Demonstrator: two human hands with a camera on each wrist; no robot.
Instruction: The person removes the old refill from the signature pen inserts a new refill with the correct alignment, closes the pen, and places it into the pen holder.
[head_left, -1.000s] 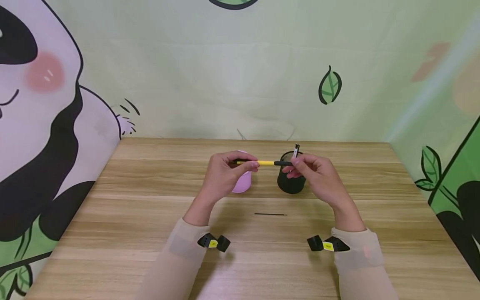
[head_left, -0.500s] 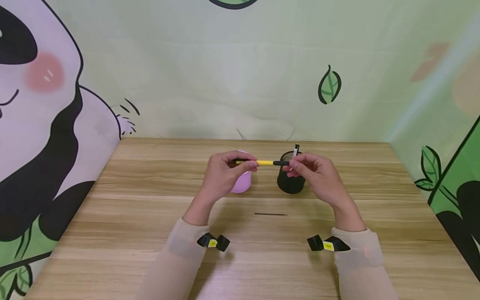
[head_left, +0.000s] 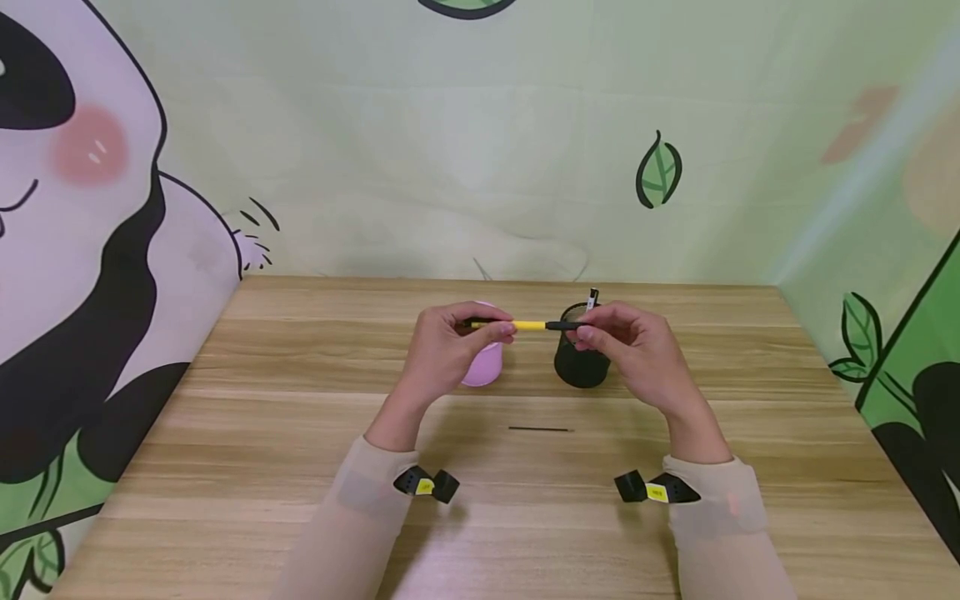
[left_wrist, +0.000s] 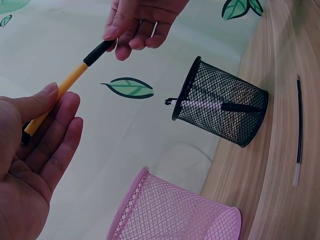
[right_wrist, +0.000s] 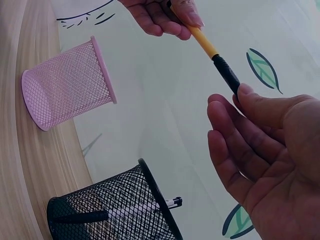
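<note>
From the head, here's the yellow-and-black pen (head_left: 530, 326), held crosswise above the table (head_left: 300, 500) by both hands; the left hand (head_left: 438, 354) pinches its yellow barrel, the right hand (head_left: 647, 354) nips its black end. Farther off, a pink cup (head_left: 483, 368) stands on the left, partly hidden by the left hand, and a black cup (head_left: 581, 368) on the right, a second pen (head_left: 593, 298) poking out of its top; a thin refill (head_left: 540, 429) lies nearer on the table. Over to the left wrist: thumb pressing the barrel against bent fingers, and the refill shows a black length and a clear end. Now the right wrist: thumb tight at the black end, other fingers loosely curled, both cups with mesh walls.
</note>
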